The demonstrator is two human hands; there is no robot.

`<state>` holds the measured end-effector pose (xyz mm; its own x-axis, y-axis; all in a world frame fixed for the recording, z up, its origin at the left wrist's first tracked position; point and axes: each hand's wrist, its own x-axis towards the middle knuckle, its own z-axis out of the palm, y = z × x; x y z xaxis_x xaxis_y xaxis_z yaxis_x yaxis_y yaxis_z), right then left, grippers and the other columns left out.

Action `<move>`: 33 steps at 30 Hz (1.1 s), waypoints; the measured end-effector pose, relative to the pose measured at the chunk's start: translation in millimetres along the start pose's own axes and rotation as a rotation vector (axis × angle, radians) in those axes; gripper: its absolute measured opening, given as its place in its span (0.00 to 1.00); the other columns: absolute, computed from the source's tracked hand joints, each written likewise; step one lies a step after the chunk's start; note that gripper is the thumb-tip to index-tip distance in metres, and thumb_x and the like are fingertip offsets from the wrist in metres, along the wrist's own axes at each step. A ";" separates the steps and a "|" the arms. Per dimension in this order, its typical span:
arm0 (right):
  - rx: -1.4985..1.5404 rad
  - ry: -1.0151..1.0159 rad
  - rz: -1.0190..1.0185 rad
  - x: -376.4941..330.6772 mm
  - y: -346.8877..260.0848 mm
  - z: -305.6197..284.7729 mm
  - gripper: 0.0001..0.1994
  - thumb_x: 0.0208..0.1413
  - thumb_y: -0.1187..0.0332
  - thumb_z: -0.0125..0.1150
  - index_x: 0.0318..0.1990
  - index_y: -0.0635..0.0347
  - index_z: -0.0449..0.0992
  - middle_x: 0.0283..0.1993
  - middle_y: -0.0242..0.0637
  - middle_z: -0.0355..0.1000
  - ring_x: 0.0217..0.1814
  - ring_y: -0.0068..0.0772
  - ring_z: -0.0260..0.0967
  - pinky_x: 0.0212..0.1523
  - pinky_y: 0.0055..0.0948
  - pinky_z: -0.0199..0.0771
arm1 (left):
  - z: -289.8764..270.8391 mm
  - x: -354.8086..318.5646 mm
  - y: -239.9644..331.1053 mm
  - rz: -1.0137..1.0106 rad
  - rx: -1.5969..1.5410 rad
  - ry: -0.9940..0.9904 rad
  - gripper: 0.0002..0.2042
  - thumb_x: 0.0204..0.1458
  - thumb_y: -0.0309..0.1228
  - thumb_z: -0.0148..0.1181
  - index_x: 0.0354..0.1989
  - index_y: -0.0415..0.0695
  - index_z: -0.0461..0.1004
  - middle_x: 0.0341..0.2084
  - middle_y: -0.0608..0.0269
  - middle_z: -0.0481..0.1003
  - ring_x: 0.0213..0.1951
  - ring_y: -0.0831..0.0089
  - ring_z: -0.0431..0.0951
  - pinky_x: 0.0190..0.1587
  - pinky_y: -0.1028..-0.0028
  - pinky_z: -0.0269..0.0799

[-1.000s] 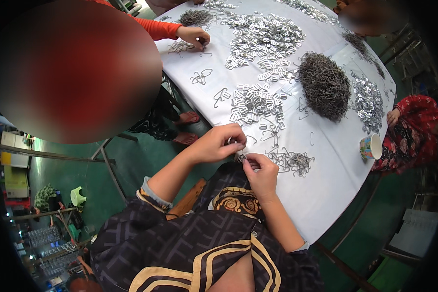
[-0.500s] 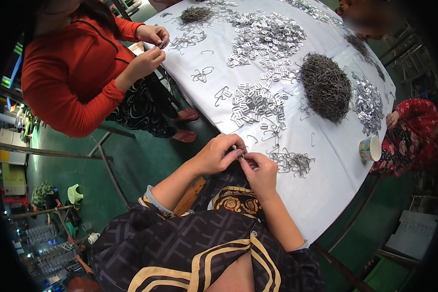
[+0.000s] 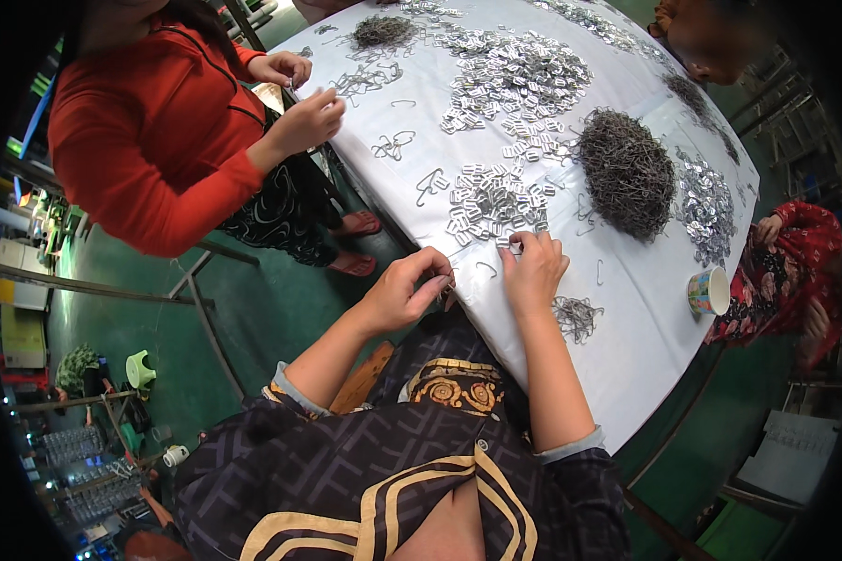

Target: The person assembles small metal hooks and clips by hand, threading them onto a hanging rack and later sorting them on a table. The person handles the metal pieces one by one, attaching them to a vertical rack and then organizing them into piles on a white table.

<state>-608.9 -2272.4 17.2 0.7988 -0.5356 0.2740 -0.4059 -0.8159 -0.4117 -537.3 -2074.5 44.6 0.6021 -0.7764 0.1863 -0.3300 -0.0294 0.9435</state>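
My left hand (image 3: 408, 292) is at the table edge, thumb and fingertips pinched together. A tiny bit of something shows at the tips, too small to name. Reaching over the white-covered table (image 3: 617, 393), my right hand (image 3: 537, 273) has its thumb and forefinger closed on a small flat metal buckle at the near edge of a pile of silver buckles (image 3: 498, 198). Beside my right wrist lies a small heap of bent wire hooks (image 3: 580, 320), partly hidden by the hand and forearm. A single wire hook (image 3: 486, 270) rests between my two hands.
A large dark mound of wire hooks (image 3: 627, 173) and a bigger buckle pile (image 3: 519, 79) lie farther off. A paper cup (image 3: 709, 292) stands near the right edge. A co-worker in red (image 3: 150, 131) works at the left; another in patterned red (image 3: 786, 280) is at the right.
My hands were together at the table edge and are now apart. The right has moved up to the buckle pile; the left has shifted slightly left. The left co-worker's hands have also separated.
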 end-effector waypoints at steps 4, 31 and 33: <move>0.054 -0.082 0.028 8.5 -2.3 -5.3 0.08 0.41 0.68 0.68 0.30 0.53 0.76 0.35 0.32 0.68 0.44 0.38 0.64 0.45 0.40 0.58 | -3.0 1.9 0.0 -0.049 0.048 -0.028 0.05 0.54 0.24 0.51 0.36 0.36 0.68 0.30 0.59 0.74 0.35 0.72 0.74 0.42 0.74 0.68; 0.984 -0.382 0.166 -19.6 -29.1 -40.7 0.11 0.44 0.80 0.57 0.39 0.65 0.75 0.28 0.33 0.73 0.26 0.18 0.70 0.30 0.18 0.72 | 3.4 14.3 -3.4 0.140 0.257 -0.049 0.07 0.47 0.19 0.57 0.34 0.39 0.68 0.29 0.56 0.71 0.34 0.60 0.72 0.38 0.68 0.68; 0.982 -0.388 0.143 -22.9 -33.4 -45.0 0.13 0.44 0.81 0.57 0.40 0.65 0.74 0.29 0.33 0.72 0.27 0.19 0.70 0.31 0.20 0.74 | 3.8 14.2 -1.2 0.130 0.280 -0.076 0.08 0.45 0.19 0.57 0.34 0.39 0.69 0.29 0.56 0.71 0.34 0.59 0.72 0.38 0.67 0.67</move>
<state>-633.6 -2242.7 63.8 0.9290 -0.3656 -0.0566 -0.1092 -0.1250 -0.9861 -531.1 -2087.9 45.1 0.4891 -0.8294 0.2699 -0.5946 -0.0907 0.7989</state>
